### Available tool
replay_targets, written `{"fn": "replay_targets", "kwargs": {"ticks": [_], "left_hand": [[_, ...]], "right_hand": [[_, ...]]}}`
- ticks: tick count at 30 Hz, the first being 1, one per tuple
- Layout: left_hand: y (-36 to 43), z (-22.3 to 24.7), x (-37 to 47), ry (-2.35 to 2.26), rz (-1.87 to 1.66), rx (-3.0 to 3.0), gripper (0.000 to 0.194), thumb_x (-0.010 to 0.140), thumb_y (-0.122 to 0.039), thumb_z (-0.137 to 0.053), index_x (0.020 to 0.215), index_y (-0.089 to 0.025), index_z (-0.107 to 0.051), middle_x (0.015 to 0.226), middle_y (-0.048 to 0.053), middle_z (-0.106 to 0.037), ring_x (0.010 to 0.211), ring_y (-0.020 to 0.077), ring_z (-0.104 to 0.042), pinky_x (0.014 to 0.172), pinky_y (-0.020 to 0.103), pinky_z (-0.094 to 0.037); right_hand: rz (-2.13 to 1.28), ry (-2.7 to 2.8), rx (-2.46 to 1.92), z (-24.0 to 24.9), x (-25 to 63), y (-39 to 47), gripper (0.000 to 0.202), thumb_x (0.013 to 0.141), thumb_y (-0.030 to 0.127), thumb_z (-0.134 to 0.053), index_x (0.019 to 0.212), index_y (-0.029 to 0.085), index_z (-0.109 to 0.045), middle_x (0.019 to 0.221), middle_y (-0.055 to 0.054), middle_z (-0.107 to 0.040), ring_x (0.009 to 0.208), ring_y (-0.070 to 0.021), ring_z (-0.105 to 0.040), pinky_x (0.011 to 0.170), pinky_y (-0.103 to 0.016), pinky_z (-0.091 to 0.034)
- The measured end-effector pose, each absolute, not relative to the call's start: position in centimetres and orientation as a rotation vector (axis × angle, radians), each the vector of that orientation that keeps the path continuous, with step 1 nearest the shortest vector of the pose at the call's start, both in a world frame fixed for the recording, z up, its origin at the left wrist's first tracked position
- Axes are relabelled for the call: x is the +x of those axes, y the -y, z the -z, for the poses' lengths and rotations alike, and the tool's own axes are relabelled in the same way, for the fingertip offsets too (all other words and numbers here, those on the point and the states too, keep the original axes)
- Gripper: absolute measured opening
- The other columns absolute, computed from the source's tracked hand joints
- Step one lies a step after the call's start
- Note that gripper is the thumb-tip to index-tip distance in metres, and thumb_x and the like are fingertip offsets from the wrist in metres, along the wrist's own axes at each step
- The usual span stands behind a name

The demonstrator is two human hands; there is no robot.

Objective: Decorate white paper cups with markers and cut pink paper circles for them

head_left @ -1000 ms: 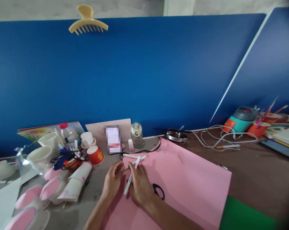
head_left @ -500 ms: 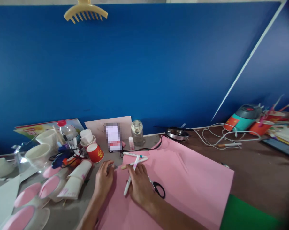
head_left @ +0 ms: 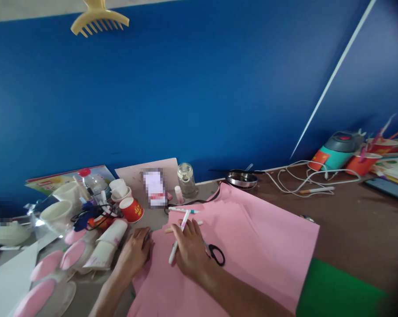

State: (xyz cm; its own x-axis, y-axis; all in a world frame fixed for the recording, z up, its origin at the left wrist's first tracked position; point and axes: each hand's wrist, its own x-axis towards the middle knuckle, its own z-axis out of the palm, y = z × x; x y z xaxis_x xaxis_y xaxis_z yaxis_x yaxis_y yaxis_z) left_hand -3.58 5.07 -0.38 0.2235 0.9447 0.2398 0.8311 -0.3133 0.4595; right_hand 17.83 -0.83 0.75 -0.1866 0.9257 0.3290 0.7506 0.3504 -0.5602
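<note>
Marker of slim white plastic with a pink band (head_left: pixel 173 255) lies at a slant in the grasp of the right hand (head_left: pixel 189 246), thumb and fingers closed about its barrel, above large flat sheets of pink paper (head_left: pixel 268 233). From my remote post I see its lower end projecting toward the left hand and its upper end rising past the fingers.

I find the left hand (head_left: pixel 137 247) with fingers curled at the left edge of the pink sheets; something small and dark shows at the fingertips — whether it is gripped, I cannot tell.

Behind the right hand I note a slim white marker with a teal band (head_left: pixel 180 210) near the sheets' upper edge. Just beside that hand lies a pair of scissors with black loop handles (head_left: pixel 217 255), its blades mostly hidden from me.

Left of the sheets I record a red paper cup with yellow print (head_left: pixel 133 209) and two white paper cups, nested and tilted (head_left: pixel 105 245). A clear glass jar (head_left: pixel 187 182) stands beyond the sheets. On the right, I log a green sheet (head_left: pixel 337 290) on the brown table (head_left: pixel 360 237) — partly covered by the pink paper.
</note>
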Motion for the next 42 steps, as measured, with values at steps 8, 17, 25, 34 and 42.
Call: {"fn": "replay_targets", "kwargs": {"ticks": [8, 17, 25, 34, 42], "left_hand": [[-4.2, 2.0, -3.8, -1.816, -0.605, 2.408, 0.034, 0.080, -0.039, -0.054, 0.102, -0.017, -0.066, 0.108, 0.014, -0.065, 0.103, 0.0311, -0.058, 0.091, 0.046, -0.044], [-4.0, 2.3, -3.1, -1.751, -0.880, 2.229, 0.013, 0.078, -0.029, -0.049, 0.075, -0.022, -0.059, 0.082, 0.006, -0.068, 0.082, 0.0247, -0.062, 0.081, 0.040, -0.046], [-4.4, 2.8, -3.2, -1.777, -0.898, 2.185, 0.023, 0.080, -0.031, -0.047, 0.094, -0.020, -0.062, 0.079, 0.005, -0.069, 0.077, 0.0231, -0.062, 0.074, 0.037, -0.047], [-4.1, 3.1, -2.8, -1.815, -0.915, 2.208, 0.032, 0.081, -0.028, -0.049, 0.106, -0.013, -0.061, 0.097, 0.013, -0.067, 0.092, 0.0273, -0.060, 0.084, 0.043, -0.045], [-4.1, 2.6, -2.7, -1.807, -0.857, 2.263, 0.021, 0.083, -0.026, -0.047, 0.089, -0.019, -0.066, 0.095, 0.011, -0.065, 0.092, 0.0270, -0.060, 0.084, 0.042, -0.044]], "right_hand": [[-0.351, 2.029, -1.460, 0.0, 17.8, 0.7, 0.053, 0.067, 0.013, -0.059, 0.119, 0.020, -0.053, 0.117, -0.012, -0.057, 0.116, -0.0298, -0.043, 0.111, -0.050, -0.015], [-0.356, 2.112, -1.463, -0.7, 17.9, 0.8, 0.058, 0.071, 0.010, -0.056, 0.127, 0.023, -0.049, 0.115, -0.010, -0.057, 0.116, -0.0281, -0.042, 0.109, -0.048, -0.019], [-0.338, 2.083, -1.458, -0.4, 17.7, 0.9, 0.054, 0.075, 0.008, -0.055, 0.126, 0.025, -0.050, 0.116, -0.009, -0.056, 0.115, -0.0272, -0.045, 0.109, -0.048, -0.021], [-0.360, 2.068, -1.447, -0.4, 17.7, 1.1, 0.053, 0.074, 0.004, -0.053, 0.123, 0.026, -0.052, 0.111, -0.007, -0.058, 0.110, -0.0252, -0.047, 0.108, -0.047, -0.022], [-0.383, 2.063, -1.428, -0.8, 17.8, 1.0, 0.056, 0.070, 0.001, -0.051, 0.120, 0.026, -0.054, 0.106, -0.006, -0.059, 0.108, -0.0264, -0.047, 0.104, -0.049, -0.026]]}}
